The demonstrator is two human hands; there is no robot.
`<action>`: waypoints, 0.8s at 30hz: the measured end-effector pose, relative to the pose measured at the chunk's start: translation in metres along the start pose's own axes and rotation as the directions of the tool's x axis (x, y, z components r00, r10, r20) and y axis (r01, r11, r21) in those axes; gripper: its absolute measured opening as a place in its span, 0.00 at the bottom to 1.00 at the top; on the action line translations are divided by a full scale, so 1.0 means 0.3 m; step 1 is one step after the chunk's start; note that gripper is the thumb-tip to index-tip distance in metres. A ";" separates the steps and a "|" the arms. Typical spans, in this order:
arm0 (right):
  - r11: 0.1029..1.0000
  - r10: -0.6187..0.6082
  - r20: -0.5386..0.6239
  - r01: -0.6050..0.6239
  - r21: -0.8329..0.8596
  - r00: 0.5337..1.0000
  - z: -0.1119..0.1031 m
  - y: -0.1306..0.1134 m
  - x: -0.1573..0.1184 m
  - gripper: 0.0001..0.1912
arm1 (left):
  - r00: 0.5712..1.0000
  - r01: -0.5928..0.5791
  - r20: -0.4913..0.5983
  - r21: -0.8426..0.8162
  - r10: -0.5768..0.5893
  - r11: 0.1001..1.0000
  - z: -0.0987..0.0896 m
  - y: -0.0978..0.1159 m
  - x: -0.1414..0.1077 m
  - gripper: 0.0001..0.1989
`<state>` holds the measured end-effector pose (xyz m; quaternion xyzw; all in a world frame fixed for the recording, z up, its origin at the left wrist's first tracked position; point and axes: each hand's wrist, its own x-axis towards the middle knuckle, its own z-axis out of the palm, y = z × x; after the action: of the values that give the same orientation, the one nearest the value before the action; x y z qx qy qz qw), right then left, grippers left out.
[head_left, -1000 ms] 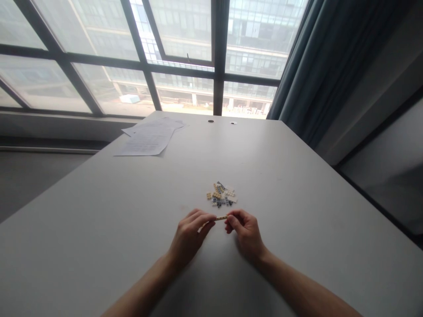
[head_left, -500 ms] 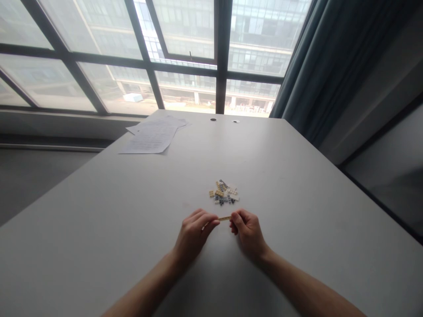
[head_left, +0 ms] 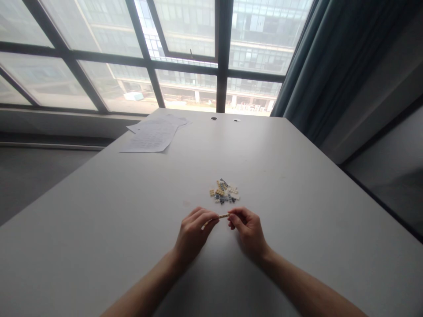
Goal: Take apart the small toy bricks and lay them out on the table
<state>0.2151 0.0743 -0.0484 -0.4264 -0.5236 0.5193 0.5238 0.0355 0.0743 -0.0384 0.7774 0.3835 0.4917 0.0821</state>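
Observation:
A thin tan toy-brick strip [head_left: 224, 215] spans the gap between my two hands, above the white table. My left hand [head_left: 197, 225] pinches its left end between thumb and fingers. At the other end, the thumb and fingers of my right hand [head_left: 246, 225] are closed on the strip, hiding its tip. Just beyond my hands lies a loose pile of small toy bricks [head_left: 220, 192] in tan, white, grey and black, several of them studded plates.
Printed paper sheets [head_left: 148, 136] lie at the far left of the white table [head_left: 99, 211]. Two round cable holes, one dark [head_left: 214, 118], sit near the far edge. Beyond are a window [head_left: 185, 26] and a dark curtain [head_left: 317, 66] on the right.
My right hand's fingers have shifted slightly on the strip's right end, and the strip has turned a little, now showing a row of dots along it. The pile is unchanged.

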 end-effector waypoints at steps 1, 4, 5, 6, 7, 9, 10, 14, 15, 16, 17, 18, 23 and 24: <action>1.000 -0.001 -0.006 0.001 0.008 1.000 0.001 0.000 0.000 0.07 | 1.000 -0.007 0.002 -0.006 0.007 1.000 0.001 -0.001 0.000 0.05; 1.000 0.001 -0.019 0.000 0.020 1.000 0.000 0.002 0.001 0.07 | 1.000 -0.023 0.011 -0.019 0.024 1.000 0.002 -0.003 -0.002 0.06; 1.000 0.000 -0.021 0.000 0.019 1.000 0.000 0.004 0.002 0.07 | 1.000 -0.026 0.011 -0.019 0.026 0.999 0.001 -0.004 -0.003 0.06; 1.000 -0.002 -0.022 0.002 0.016 1.000 -0.001 0.006 0.003 0.07 | 1.000 -0.027 0.011 -0.018 0.028 0.999 -0.001 -0.004 -0.003 0.06; 1.000 -0.004 -0.022 0.004 0.013 1.000 -0.002 0.007 0.004 0.07 | 1.000 -0.029 0.008 -0.016 0.029 0.999 -0.002 -0.004 -0.004 0.06; 1.000 -0.007 -0.022 0.008 0.007 1.000 -0.002 0.007 0.006 0.07 | 0.999 -0.034 0.001 -0.012 0.034 0.999 -0.004 -0.002 -0.004 0.06; 1.000 -0.006 -0.022 0.006 0.009 1.000 -0.002 0.006 0.006 0.07 | 0.999 -0.038 -0.001 -0.009 0.038 0.999 -0.003 -0.001 -0.004 0.06; 0.999 0.007 -0.007 -0.007 0.043 1.000 -0.002 -0.005 0.005 0.08 | 0.997 -0.079 0.027 0.018 0.078 0.997 -0.004 0.004 0.000 0.05; 0.999 0.011 -0.007 -0.011 0.051 1.000 -0.002 -0.006 0.006 0.08 | 0.994 -0.100 0.049 0.031 0.098 0.995 -0.007 0.002 0.003 0.04; 0.998 0.016 -0.011 -0.015 0.053 1.000 -0.002 -0.007 0.006 0.08 | 0.990 -0.120 0.077 0.049 0.116 0.992 -0.014 -0.004 0.008 0.05; 0.999 0.021 -0.017 -0.020 0.048 1.000 -0.003 -0.006 0.007 0.08 | 0.986 -0.133 0.105 0.070 0.126 0.989 -0.024 -0.013 0.013 0.07; 0.999 0.025 -0.022 -0.024 0.034 0.999 -0.003 -0.004 0.008 0.07 | 0.983 -0.136 0.135 0.093 0.123 0.986 -0.036 -0.025 0.018 0.11; 0.985 -0.001 -0.002 0.001 -0.174 1.000 -0.003 -0.006 0.008 0.07 | 0.944 0.004 0.322 0.190 -0.067 0.982 -0.115 -0.108 0.024 0.31; 0.974 -0.006 0.021 0.010 -0.228 1.000 -0.002 -0.011 0.009 0.07 | 0.923 0.022 0.372 0.199 -0.096 0.980 -0.127 -0.119 0.021 0.32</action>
<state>0.2159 0.0766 -0.0449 -0.4764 -0.5868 0.4578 0.4680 -0.0130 0.0939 -0.0330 0.8502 0.4288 0.2904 0.0945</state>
